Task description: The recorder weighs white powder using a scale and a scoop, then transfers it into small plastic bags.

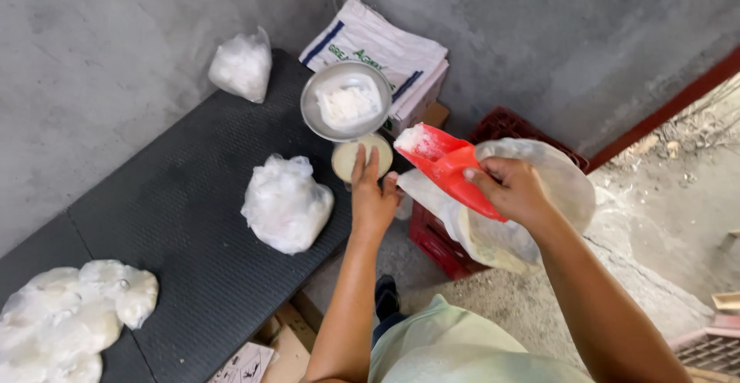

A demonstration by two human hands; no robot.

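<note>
Scoop, red plastic, carries white powder.

Filled clear bags lie on a dark mat — folded woven sacks behind.

The scoop is glossy red plastic, and the pan above the scale is smooth, dull metal. The black bench mat looks matt and finely ribbed; the walls are rough grey concrete.

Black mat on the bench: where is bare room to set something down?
The black mat is bare between the far bag and the middle bag, and between that bag and the bag pile. It is crowded by the metal bowl, left hand and red scoop.
</note>
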